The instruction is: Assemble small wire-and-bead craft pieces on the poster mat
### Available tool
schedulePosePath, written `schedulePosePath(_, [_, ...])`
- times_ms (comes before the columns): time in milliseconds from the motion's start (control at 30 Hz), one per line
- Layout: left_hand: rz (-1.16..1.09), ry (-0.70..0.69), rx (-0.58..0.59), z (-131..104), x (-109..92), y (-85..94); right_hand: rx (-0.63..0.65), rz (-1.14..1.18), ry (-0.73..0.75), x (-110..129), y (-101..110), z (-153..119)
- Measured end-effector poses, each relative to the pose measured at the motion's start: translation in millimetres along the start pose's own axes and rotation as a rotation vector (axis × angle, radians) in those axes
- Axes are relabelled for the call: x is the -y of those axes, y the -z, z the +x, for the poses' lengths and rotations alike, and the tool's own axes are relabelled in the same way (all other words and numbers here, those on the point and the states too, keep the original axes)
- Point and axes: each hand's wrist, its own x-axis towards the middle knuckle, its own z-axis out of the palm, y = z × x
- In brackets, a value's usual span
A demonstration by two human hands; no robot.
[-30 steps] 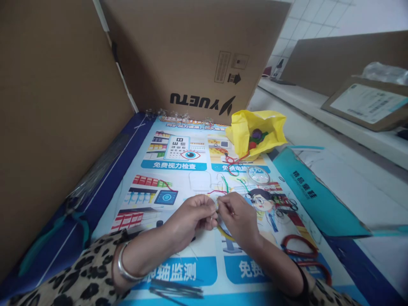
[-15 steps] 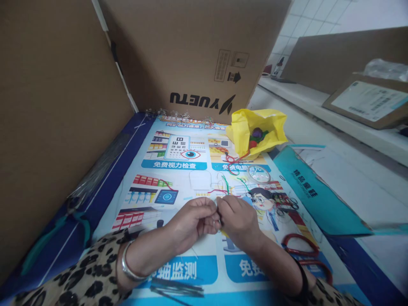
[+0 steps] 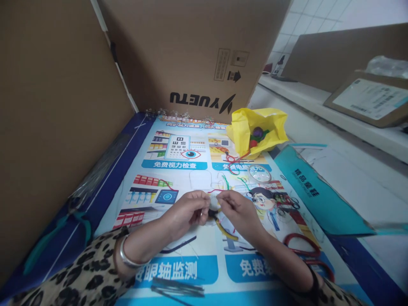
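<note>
Near the middle of the printed sheet, my left hand (image 3: pixel 193 210) has its thumb and fingertips pinched together. My right hand (image 3: pixel 239 214) faces it in a pinch, its fingertips a small gap from the left ones. Whatever sits in either pinch is too small and blurred to name. Just below the fingertips is a curved yellow-and-black strip (image 3: pixel 227 230); whether a hand touches it I cannot tell. Beyond the hands lie short green threads (image 3: pixel 244 183) and a red thread (image 3: pixel 234 163), by a round clear dish (image 3: pixel 259 174).
A yellow bag (image 3: pixel 277 131) holds coloured balls. Red-handled scissors (image 3: pixel 302 246) lie right, teal-handled pliers (image 3: pixel 84 225) left, and thin dark sticks (image 3: pixel 178 288) in front. Cardboard walls (image 3: pixel 178 51) stand behind and left. A teal cardboard piece (image 3: pixel 318 191) lies right.
My fingertips have drawn slightly apart from close contact, the right hand shifting up and back. The yellow-and-black strip below them now shows more fully.
</note>
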Motion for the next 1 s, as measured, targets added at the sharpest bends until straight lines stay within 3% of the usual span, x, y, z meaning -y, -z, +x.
schedulePosePath(167, [0.172, -0.051, -0.023, -1.4, -1.8, -0.6, 0.048, 0.153, -0.051, 5.0, 4.9, 3.5])
schedulePosePath(367, [0.428, -0.102, -0.067, 3.1, -1.4, 4.1, 0.050, 0.084, -0.042, 0.7, 0.2, -0.4])
schedulePosePath(633, [0.781, -0.280, -0.004, 0.6, -7.8, 10.4, -0.042, -0.200, 0.269, -1.1, -1.5, -3.4])
schedulePosePath(800, [1.078, -0.434, 0.053, 0.1, -15.4, 15.8, -0.039, -0.322, 0.339, -4.9, -3.6, -5.5])
schedulePosePath(1000, [1.116, -0.454, 0.046, 1.6, -14.8, 17.4, 0.025, -0.351, 0.365, -7.5, -4.3, -4.0])
